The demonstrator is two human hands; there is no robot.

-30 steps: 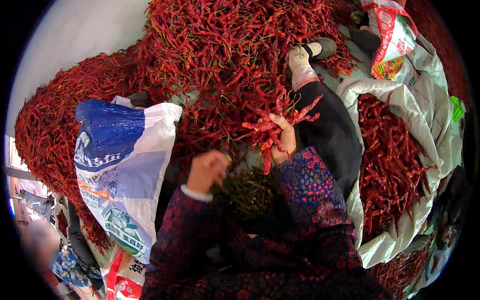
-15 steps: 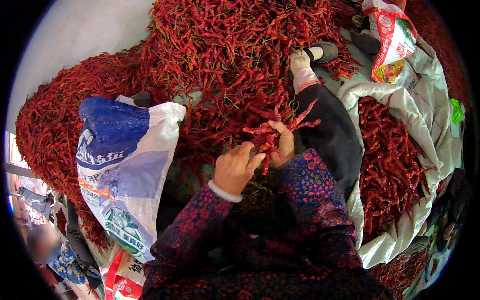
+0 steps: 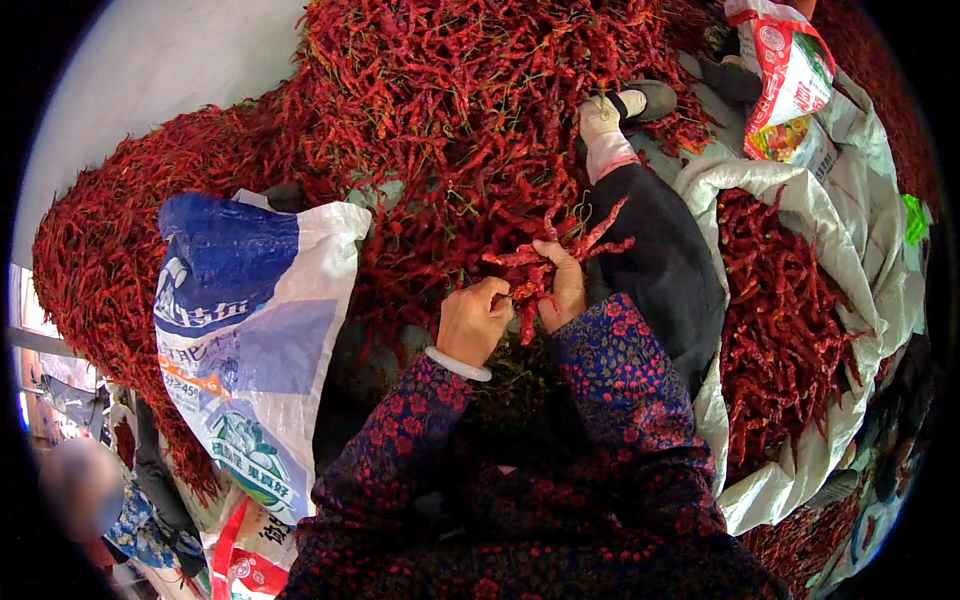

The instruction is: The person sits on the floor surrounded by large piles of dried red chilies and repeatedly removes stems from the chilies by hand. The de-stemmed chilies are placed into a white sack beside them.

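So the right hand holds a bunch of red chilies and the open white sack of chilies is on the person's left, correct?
Not quite: the head view shows the open white sack on the person's right. The right hand does hold a bunch of red chilies.

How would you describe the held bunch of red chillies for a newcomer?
From the big chilli pile at the top, drop to the right hand, beside the black trouser leg. The bunch of red chillies is gripped there, tips splayed outward; the others lie loose in the pile or the open white sack.
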